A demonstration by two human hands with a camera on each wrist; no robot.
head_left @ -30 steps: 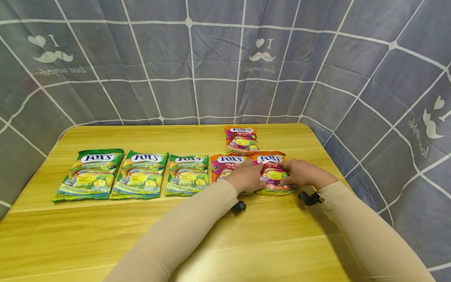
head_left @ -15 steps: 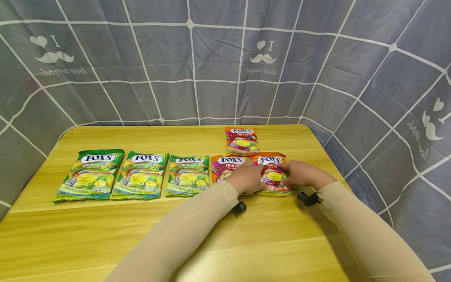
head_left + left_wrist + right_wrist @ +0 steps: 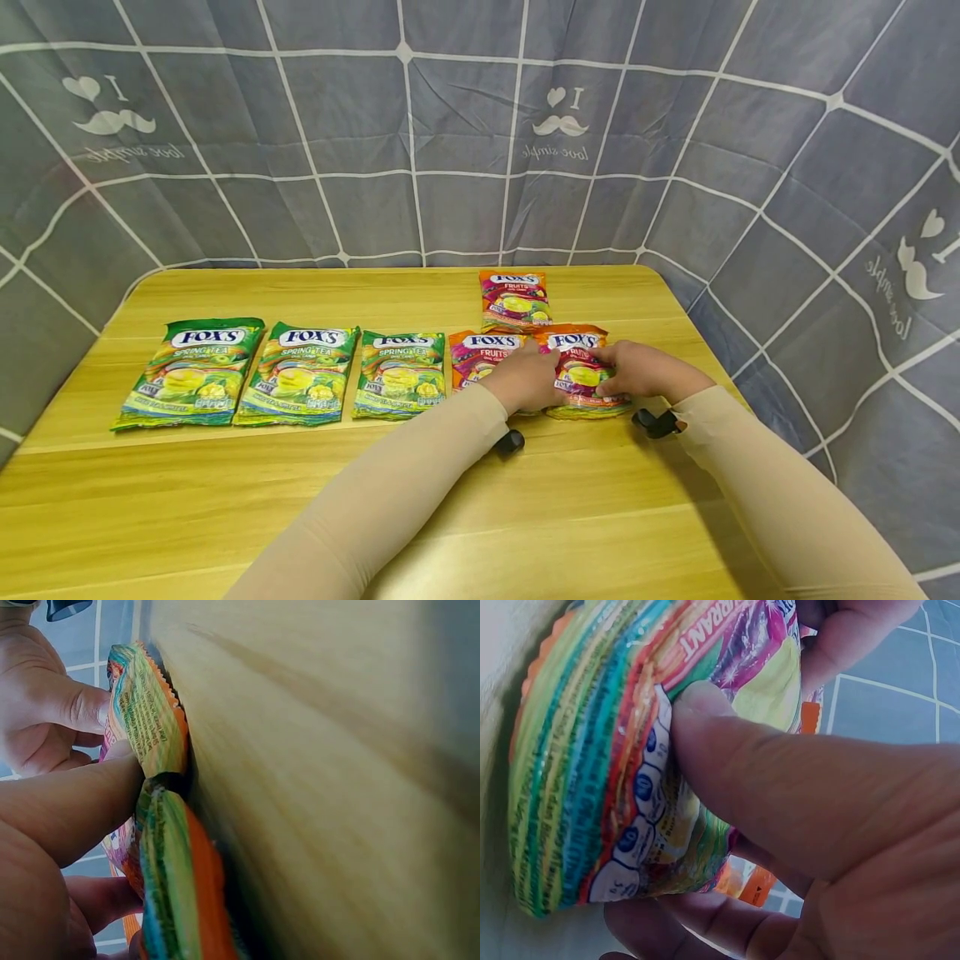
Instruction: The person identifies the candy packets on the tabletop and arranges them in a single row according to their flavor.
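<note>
Two orange and purple FOX'S Fruits candy bags lie side by side on the right half of the wooden table. My left hand reaches across the left fruit candy bag, partly hiding it. Its fingertips hold the left edge of the right fruit candy bag. In the left wrist view, the left thumb presses where the two bags meet. My right hand grips the right bag's right side. The right wrist view shows its thumb on the bag's front and fingers bent around the side.
A third fruit candy bag lies behind these two. Left of them is a row of green Spring Tea candy bags: one nearest, one in the middle, one far left. A grey checked curtain surrounds the table's back and sides.
</note>
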